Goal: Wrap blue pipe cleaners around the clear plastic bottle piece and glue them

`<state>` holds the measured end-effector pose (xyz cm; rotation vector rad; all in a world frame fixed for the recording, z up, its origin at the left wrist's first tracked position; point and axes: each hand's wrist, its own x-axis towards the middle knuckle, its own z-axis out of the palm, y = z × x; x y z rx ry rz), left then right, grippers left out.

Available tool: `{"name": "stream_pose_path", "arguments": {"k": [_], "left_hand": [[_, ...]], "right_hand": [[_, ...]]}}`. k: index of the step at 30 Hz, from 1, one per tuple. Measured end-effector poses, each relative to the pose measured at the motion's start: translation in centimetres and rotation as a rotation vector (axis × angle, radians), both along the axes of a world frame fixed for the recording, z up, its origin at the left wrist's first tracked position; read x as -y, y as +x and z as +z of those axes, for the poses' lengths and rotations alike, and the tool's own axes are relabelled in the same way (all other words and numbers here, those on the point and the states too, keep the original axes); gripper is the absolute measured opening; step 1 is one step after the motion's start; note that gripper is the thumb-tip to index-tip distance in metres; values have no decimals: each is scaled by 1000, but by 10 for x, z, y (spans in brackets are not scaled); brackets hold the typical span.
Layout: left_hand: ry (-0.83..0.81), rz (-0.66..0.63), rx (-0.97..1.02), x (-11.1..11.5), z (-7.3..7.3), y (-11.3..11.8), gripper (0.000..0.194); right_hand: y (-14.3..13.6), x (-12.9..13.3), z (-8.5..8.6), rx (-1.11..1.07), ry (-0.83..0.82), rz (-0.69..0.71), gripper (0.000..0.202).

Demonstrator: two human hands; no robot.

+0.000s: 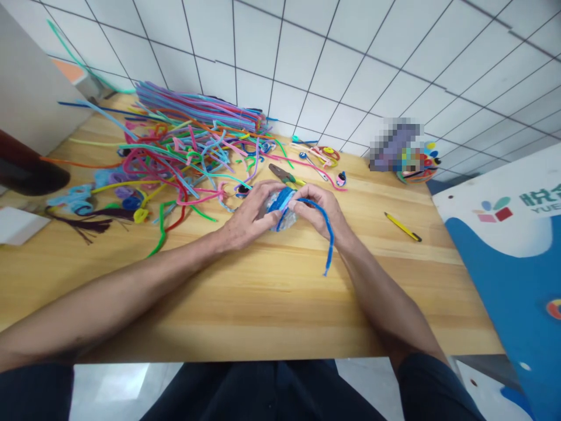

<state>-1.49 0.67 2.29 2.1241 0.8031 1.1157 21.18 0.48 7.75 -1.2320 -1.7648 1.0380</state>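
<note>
A small clear bundle (288, 221) wrapped with blue and light-blue fuzzy stem is held just above the table between both hands. My left hand (254, 215) grips its left side, thumb in front and fingers behind. My right hand (319, 209) pinches a blue pipe cleaner (329, 234) at the right side of the bundle. The pipe cleaner's free end curves down to the right past my right hand. Behind the hands lie pliers (281, 173), partly hidden by the fingers.
A pile of colourful pipe cleaners (175, 158) covers the back left, with a long bundle (197, 108) against the tiled wall. A yellow pencil (402, 227) lies at right. A printed board (504, 234) stands on the far right. A dark cylindrical object (26, 166) is at far left.
</note>
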Motion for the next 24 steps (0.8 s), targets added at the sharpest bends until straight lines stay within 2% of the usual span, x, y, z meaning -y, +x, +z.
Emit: {"name": "stream_pose_path", "arguments": {"k": [4, 14, 24], "left_hand": [[44, 7, -42, -2, -2, 0, 60], [97, 15, -40, -3, -6, 2, 59], [116, 5, -63, -2, -6, 1, 61]], "right_hand": [[1, -1, -1, -8, 13, -8, 21], [-2, 4, 5, 4, 69, 59, 34], [-5, 4, -2, 1, 100, 51, 41]]}}
